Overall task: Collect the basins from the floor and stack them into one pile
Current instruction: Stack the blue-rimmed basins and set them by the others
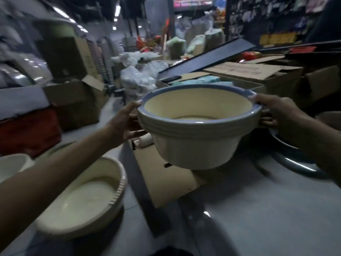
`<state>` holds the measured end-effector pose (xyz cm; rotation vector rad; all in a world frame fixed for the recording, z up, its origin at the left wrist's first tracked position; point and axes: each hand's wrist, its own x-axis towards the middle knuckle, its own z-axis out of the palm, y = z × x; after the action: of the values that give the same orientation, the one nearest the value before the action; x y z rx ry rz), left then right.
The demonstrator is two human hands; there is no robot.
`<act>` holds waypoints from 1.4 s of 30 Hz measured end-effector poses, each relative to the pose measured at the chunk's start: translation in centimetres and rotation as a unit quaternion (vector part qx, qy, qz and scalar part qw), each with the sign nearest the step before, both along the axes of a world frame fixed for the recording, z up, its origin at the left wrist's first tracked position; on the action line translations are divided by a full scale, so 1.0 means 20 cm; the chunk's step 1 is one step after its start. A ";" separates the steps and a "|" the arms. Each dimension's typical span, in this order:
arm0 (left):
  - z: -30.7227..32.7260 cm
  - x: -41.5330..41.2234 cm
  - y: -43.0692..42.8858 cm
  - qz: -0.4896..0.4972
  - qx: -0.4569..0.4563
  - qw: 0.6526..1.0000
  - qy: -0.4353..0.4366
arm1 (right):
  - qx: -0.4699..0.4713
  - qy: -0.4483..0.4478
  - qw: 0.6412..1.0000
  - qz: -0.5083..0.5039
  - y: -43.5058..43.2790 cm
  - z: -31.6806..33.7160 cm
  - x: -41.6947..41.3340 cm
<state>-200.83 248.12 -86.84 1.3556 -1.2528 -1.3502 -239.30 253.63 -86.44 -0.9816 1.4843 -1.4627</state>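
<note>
I hold a nested pile of cream basins with a blue rim (199, 137) in the air at the middle of the view. My left hand (127, 122) grips its left rim and my right hand (271, 111) grips its right rim. Below at the lower left, a wide cream basin (86, 198) sits on the grey floor, with ridged rims suggesting more nested under it. Another pale basin (13, 165) shows partly at the left edge. A dark-rimmed basin (287, 159) lies on the floor at the right, partly hidden by my right arm.
A flattened cardboard box (166, 178) lies on the floor under the held pile. Open cartons (258, 74) and a dark board (206, 58) stand behind it. Boxes (73, 100), a red bag (27, 132) and white plastic sacks (136, 76) crowd the left and back.
</note>
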 end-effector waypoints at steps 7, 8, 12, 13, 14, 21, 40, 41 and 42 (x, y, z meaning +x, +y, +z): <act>-0.03 0.83 0.18 0.141 -0.035 0.989 -0.026 | 0.015 -0.029 0.990 0.139 -0.21 -0.09 0.79; -0.04 0.93 0.23 0.164 -0.033 0.986 -0.028 | 0.015 -0.035 0.987 0.156 -0.25 -0.10 0.90; -0.08 1.35 0.50 0.250 -0.006 0.967 -0.040 | 0.016 -0.017 0.968 0.249 -0.34 -0.08 1.37; -0.10 1.46 0.57 0.276 0.004 0.960 -0.040 | 0.021 -0.010 0.961 0.274 -0.36 -0.08 1.50; -0.11 1.56 0.66 0.303 0.013 0.952 -0.036 | 0.025 -0.004 0.953 0.302 -0.38 -0.08 1.64; -0.30 2.12 1.32 0.448 0.088 0.889 -0.040 | 0.044 0.086 0.873 0.478 -0.31 -0.19 2.61; -1.19 2.30 2.11 0.546 0.290 0.785 0.027 | 0.187 0.268 0.704 0.631 0.06 -1.19 3.49; -1.23 2.30 2.10 0.546 0.301 0.781 0.030 | 0.182 0.282 0.705 0.625 0.06 -1.23 3.50; -1.26 2.29 2.10 0.545 0.311 0.778 0.035 | 0.174 0.300 0.705 0.619 0.07 -1.27 3.51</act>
<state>-155.04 290.17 -111.99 1.9673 0.2152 -0.8990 -169.13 255.12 -111.75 -1.7655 0.9449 0.1486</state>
